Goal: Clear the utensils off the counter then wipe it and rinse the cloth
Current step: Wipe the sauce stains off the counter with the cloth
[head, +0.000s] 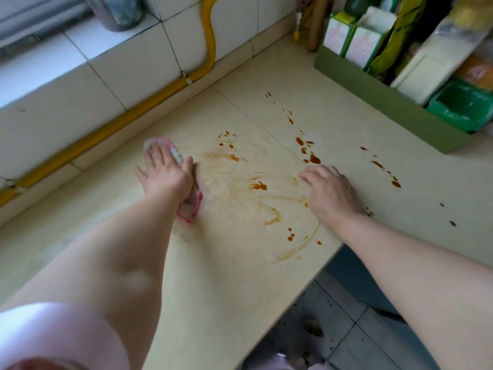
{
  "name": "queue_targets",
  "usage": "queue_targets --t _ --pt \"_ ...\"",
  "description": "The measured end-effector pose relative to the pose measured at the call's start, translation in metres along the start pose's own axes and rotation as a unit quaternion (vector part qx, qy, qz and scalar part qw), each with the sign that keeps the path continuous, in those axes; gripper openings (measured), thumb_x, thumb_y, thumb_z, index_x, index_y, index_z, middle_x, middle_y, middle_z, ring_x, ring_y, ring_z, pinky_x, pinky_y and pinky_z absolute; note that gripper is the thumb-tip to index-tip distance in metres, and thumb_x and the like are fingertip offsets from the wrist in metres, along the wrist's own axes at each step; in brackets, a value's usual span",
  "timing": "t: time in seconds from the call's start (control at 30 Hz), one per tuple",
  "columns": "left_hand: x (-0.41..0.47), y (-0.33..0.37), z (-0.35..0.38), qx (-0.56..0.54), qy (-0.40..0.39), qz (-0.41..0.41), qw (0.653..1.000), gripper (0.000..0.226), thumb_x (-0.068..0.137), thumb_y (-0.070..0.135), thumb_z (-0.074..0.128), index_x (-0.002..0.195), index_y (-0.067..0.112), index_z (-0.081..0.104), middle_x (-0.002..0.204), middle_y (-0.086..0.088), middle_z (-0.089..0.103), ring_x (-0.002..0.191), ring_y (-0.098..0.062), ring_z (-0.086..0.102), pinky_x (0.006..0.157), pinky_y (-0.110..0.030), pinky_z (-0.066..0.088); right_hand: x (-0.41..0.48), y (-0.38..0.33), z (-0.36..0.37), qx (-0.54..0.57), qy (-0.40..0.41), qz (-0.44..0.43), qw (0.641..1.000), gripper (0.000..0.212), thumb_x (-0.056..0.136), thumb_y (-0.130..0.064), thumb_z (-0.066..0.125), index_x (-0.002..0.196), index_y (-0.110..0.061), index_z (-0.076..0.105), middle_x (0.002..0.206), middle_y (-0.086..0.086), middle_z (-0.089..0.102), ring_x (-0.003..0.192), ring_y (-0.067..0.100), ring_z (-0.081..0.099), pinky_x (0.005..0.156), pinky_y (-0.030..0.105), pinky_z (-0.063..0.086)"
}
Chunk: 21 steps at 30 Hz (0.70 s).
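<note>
My left hand (166, 173) lies flat, fingers spread, pressing a white cloth with a pink edge (190, 210) onto the cream counter (226, 276). The cloth shows beyond my fingertips and under my wrist. Orange-red sauce smears and drops (260, 186) spread across the counter to the right of the cloth. My right hand (330, 193) rests on the counter among the smears, fingers loosely curled, holding nothing. No utensils are in view.
A green box (384, 101) of packets and cartons stands at the back right, with a green tub (464, 108) in it. A yellow pipe (106, 130) runs along the tiled wall. The counter's front edge (301, 292) drops to a tiled floor.
</note>
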<state>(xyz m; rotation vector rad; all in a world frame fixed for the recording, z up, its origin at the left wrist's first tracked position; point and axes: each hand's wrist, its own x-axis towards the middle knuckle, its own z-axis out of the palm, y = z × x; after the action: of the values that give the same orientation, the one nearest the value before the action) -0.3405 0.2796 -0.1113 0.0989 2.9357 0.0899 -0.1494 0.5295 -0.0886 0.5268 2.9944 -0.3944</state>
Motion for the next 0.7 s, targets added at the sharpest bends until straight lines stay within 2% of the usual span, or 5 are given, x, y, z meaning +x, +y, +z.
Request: queue_targets --t 0.37,0.57,0.7 --pt "-0.013 0.122 0.011 0.031 -0.026 0.220 0.975 0.074 0.096 0.060 0.010 0.154 0.018 -0.008 0.161 -0.003 -0.014 0.148 -0.021 -0.015 0.118 -0.048 -0.010 -0.008 0.013 -0.005 0.025 0.020 0.015 0.999 0.056 0.089 0.006 0.039 0.137 -0.019 0.052 0.145 -0.003 0.045 0.134 0.017 0.037 0.109 0.030 0.029" --pt "-0.062 0.148 0.023 0.033 -0.041 0.281 0.958 0.075 0.096 0.061 0.010 0.154 0.020 -0.011 0.161 -0.002 -0.017 0.147 -0.021 -0.018 0.117 -0.049 -0.013 -0.017 0.018 -0.008 0.026 0.002 0.035 0.999 0.054 0.090 0.003 0.040 0.137 -0.021 0.052 0.145 -0.005 0.045 0.134 0.016 0.036 0.108 0.030 0.030" --pt "-0.101 0.139 0.031 0.044 -0.051 0.306 0.950 0.073 0.096 0.061 0.010 0.154 0.021 -0.009 0.161 0.000 -0.016 0.147 -0.019 -0.018 0.116 -0.051 -0.014 -0.025 0.014 -0.005 0.018 -0.003 0.040 0.999 0.053 0.091 0.001 0.040 0.139 -0.019 0.049 0.147 -0.003 0.043 0.135 0.017 0.035 0.108 0.032 0.030"
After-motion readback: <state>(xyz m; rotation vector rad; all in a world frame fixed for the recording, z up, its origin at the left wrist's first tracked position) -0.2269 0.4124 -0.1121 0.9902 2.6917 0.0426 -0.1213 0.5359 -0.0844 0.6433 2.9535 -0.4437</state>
